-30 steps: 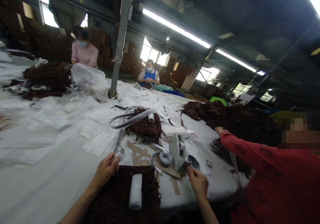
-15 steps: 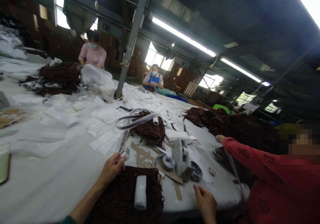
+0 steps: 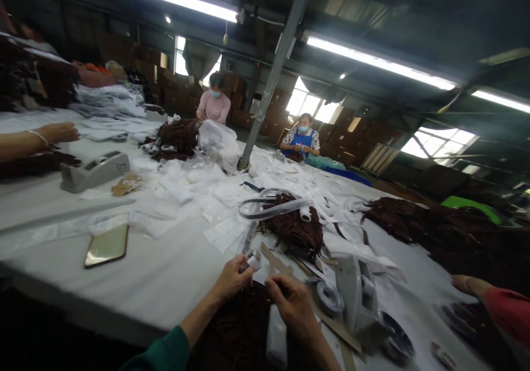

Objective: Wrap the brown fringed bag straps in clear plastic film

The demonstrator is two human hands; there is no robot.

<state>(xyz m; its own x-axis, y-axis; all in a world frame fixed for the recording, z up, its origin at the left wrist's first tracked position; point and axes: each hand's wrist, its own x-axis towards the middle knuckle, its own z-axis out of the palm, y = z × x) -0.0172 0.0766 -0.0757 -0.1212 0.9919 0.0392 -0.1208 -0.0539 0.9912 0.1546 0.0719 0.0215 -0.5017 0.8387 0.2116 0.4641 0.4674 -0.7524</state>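
Observation:
My left hand (image 3: 234,277) is closed around the white-wrapped end of a strap (image 3: 249,236) covered in clear plastic. Close beside it, my right hand (image 3: 292,305) has thumb and fingers pinched together; whatever is between them, if anything, is too small to make out. Below both hands lies a dark brown fringed bag (image 3: 232,329), partly hidden by them. A white wrapped roll (image 3: 276,338) rests on the bag, beside my right wrist. Further up the table sits another brown fringed bag (image 3: 293,224) with a plastic-wrapped strap looped over it.
A grey tape dispenser (image 3: 351,293), tape rolls (image 3: 330,297) and cardboard strips stand right of my hands. A phone (image 3: 107,245) and another dispenser (image 3: 97,170) lie left. Co-workers' hands reach in at the left (image 3: 58,133) and right (image 3: 470,285). A metal post (image 3: 273,78) rises beyond.
My right hand has moved left from the table's edge to beside my left hand, its fingers now pinched. My left hand still holds the strap. The view has swung left.

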